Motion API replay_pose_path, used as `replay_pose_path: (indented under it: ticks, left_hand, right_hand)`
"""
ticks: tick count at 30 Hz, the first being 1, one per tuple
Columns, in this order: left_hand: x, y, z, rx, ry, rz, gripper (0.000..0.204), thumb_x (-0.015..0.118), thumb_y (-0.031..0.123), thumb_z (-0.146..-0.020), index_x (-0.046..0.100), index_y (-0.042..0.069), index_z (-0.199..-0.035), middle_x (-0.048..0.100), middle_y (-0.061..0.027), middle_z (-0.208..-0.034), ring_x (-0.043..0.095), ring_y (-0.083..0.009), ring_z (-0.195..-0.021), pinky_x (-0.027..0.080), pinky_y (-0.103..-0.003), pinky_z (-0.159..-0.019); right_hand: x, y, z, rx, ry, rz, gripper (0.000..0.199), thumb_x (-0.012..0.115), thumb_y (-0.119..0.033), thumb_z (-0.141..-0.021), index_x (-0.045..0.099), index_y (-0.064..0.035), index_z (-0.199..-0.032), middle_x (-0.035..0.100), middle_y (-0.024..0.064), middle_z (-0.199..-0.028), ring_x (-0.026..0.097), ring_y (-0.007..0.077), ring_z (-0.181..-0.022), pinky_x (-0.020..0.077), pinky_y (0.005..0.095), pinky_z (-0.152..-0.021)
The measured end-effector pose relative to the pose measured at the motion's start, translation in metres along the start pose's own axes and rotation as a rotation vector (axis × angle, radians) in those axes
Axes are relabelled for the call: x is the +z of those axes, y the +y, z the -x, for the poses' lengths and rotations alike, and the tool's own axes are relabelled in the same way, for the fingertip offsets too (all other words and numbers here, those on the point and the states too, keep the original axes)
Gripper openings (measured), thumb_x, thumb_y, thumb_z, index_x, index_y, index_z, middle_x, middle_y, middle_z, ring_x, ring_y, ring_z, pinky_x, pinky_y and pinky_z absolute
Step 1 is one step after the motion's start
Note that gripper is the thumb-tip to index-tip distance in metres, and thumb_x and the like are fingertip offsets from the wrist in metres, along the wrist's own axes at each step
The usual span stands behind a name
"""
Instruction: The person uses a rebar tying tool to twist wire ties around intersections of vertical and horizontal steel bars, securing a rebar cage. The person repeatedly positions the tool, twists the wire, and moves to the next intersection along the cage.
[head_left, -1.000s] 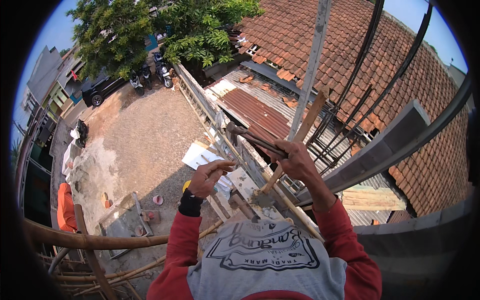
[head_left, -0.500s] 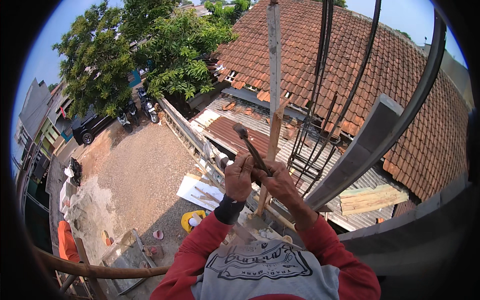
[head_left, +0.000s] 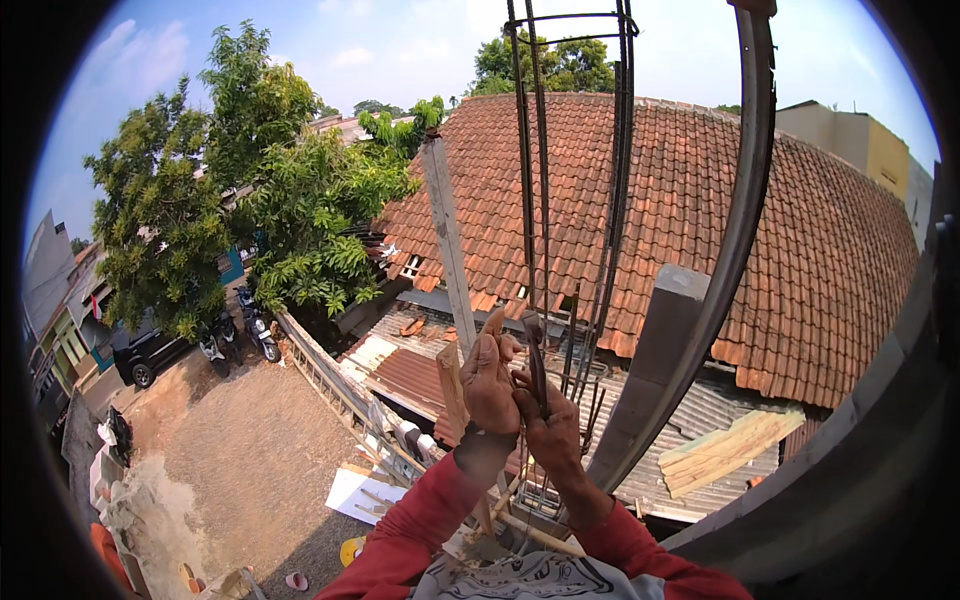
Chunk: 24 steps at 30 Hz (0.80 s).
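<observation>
In front of my chest, my right hand [head_left: 557, 432] is closed around the shaft of a hammer [head_left: 538, 372]. The hammer stands nearly upright, its dark head at the top. Close beside it is my left hand [head_left: 490, 392], raised with the back of the wrist toward me. Its fingers are partly curled, one pointing up, and what they hold, if anything, is hidden. A wooden stake [head_left: 452, 388] rises just left of that hand, with a tall grey post [head_left: 448, 235] behind. Dark steel reinforcing bars [head_left: 612, 200], tied with a ring near the top, stand beyond my hands.
To my right, a grey beam [head_left: 655, 350] leans beside a long curved dark bar [head_left: 745, 230]. Corrugated roofing [head_left: 640, 465] and a tiled roof [head_left: 800, 260] lie beyond. Far below at left is a gravel yard [head_left: 250, 430], with a ladder [head_left: 335, 385] along its wall.
My view has tilted up, showing more sky and roof. The hammer has turned from leaning left to nearly upright. My hands, previously together at its shaft, are now slightly apart, the left one higher.
</observation>
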<state>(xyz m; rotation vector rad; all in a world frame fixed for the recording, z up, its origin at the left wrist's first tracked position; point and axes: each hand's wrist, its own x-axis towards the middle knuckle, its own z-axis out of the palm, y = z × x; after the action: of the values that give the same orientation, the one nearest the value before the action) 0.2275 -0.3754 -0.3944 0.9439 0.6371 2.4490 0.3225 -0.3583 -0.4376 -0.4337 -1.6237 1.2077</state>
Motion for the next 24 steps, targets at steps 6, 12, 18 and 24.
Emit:
replay_pose_path:
  ticks: [6,12,18,24]
  left_hand:
    - [0.025,-0.014,-0.042,-0.304,-0.420,-0.213,0.047,0.062,0.024,-0.109,0.058,-0.005,-0.145,0.068,-0.0033,-0.100,0.063,-0.0143,-0.104,0.050,-0.028,-0.098]
    - [0.036,0.005,-0.097,-0.272,-0.994,-0.371,0.042,0.078,0.024,-0.094,0.074,0.004,-0.132,0.074,-0.0043,-0.100,0.068,-0.0148,-0.097,0.054,-0.029,-0.088]
    - [0.078,0.010,-0.121,-0.198,-0.957,-0.408,0.027,0.085,0.016,-0.087,0.080,-0.001,-0.108,0.075,-0.0054,-0.093,0.070,-0.0141,-0.088,0.056,-0.028,-0.083]
    - [0.112,0.016,-0.128,0.214,-0.535,-0.731,0.012,0.080,0.002,-0.090,0.081,-0.001,-0.101,0.076,-0.0037,-0.092,0.068,-0.0100,-0.084,0.056,-0.026,-0.076]
  right_hand:
    - [-0.068,0.001,-0.041,0.141,-0.040,-0.155,0.020,0.068,-0.018,-0.104,0.073,-0.0009,-0.113,0.066,-0.0005,-0.084,0.055,0.0065,-0.070,0.0443,0.0263,-0.061]
    - [-0.129,-0.015,-0.077,0.375,-0.420,-0.849,0.015,0.068,-0.019,-0.103,0.066,-0.0042,-0.105,0.047,-0.0063,-0.073,0.040,0.0059,-0.059,0.0319,0.0262,-0.055]
    - [-0.132,-0.029,-0.105,0.315,-0.491,-0.851,0.019,0.067,-0.024,-0.106,0.064,-0.0051,-0.105,0.046,-0.0062,-0.073,0.040,0.0051,-0.061,0.0319,0.0243,-0.055]
    - [-0.122,-0.045,-0.131,-0.029,-0.248,-0.465,0.026,0.071,-0.025,-0.104,0.071,-0.0005,-0.112,0.060,-0.0002,-0.075,0.052,0.0074,-0.062,0.0380,0.0237,-0.054]
